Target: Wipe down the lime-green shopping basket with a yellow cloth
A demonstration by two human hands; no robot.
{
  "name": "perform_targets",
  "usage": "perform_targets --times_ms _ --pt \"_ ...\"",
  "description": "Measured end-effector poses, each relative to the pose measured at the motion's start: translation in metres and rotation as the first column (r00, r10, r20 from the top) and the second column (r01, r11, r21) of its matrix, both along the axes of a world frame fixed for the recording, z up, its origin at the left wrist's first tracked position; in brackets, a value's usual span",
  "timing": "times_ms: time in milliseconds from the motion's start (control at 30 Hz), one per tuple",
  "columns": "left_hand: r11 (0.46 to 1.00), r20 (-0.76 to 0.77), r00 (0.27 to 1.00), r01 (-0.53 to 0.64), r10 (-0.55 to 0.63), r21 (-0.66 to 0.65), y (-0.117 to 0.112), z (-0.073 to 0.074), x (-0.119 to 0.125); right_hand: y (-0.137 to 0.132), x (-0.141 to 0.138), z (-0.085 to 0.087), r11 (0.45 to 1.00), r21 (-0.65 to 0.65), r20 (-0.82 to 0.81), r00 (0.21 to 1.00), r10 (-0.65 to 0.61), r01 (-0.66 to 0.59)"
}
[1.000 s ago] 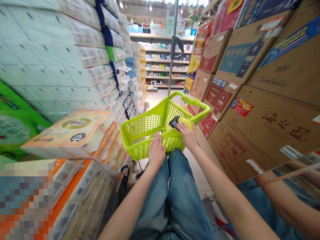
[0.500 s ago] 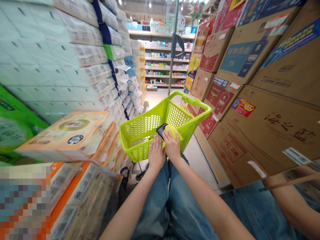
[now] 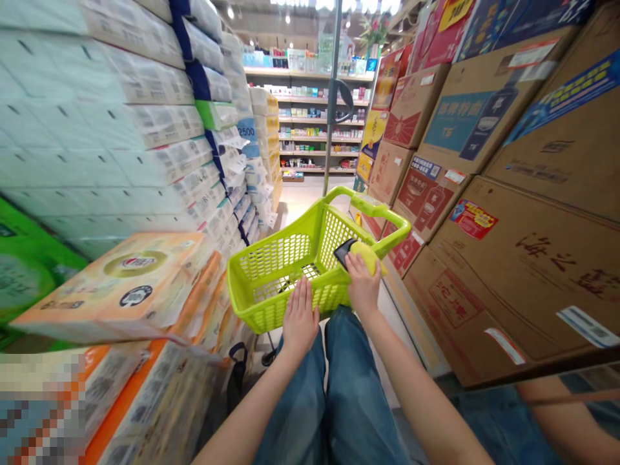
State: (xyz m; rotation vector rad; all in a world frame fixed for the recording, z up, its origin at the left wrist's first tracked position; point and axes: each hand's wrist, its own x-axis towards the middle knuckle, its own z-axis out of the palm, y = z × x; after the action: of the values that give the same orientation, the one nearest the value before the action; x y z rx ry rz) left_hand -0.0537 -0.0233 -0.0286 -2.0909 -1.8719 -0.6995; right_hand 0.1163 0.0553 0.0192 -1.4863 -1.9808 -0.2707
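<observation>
Resting left hand, fingers together, on lime-green basket rim; right hand cupping yellow item

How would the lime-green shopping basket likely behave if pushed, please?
The lime-green plastic basket is probably light for its size, since its walls are open mesh. It looks fairly stiff, keeping its shape under the left hand. On its thin leg it might tip if shoved hard, though the base is mostly hidden.

We look down a brightly lit aisle under white ceiling lamps; shadows stay faint, brown cardboard cartons bow at the right edge, and white plastic-wrapped tissue stacks blur at left.
</observation>
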Motion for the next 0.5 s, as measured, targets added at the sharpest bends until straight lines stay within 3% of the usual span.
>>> perform_targets --times_ms 100,200,333,433,500 --pt "1.000 -0.021 1.000 0.001 -0.001 -0.002 0.001 0.000 -0.001 -0.024 -0.044 -0.020 0.989 -0.058 0.006 0.990 0.139 -0.138" --pt "1.000 -0.033 0.999 0.002 -0.002 0.006 0.003 -0.001 -0.001 -0.031 -0.054 -0.026 0.968 -0.075 0.022 0.971 0.240 -0.237" --pt "1.000 -0.019 1.000 0.010 -0.010 0.008 0.004 0.000 -0.001 -0.008 -0.002 -0.005 0.963 -0.069 0.096 0.960 0.265 -0.259" --pt "0.999 -0.004 0.999 0.037 -0.037 -0.014 0.003 0.002 -0.003 0.016 0.047 0.017 0.996 0.010 0.109 0.990 0.090 -0.092" --pt "0.998 -0.003 0.999 0.052 -0.052 -0.032 0.003 0.003 -0.006 0.027 0.066 0.025 0.998 0.056 0.115 0.993 0.018 -0.025"
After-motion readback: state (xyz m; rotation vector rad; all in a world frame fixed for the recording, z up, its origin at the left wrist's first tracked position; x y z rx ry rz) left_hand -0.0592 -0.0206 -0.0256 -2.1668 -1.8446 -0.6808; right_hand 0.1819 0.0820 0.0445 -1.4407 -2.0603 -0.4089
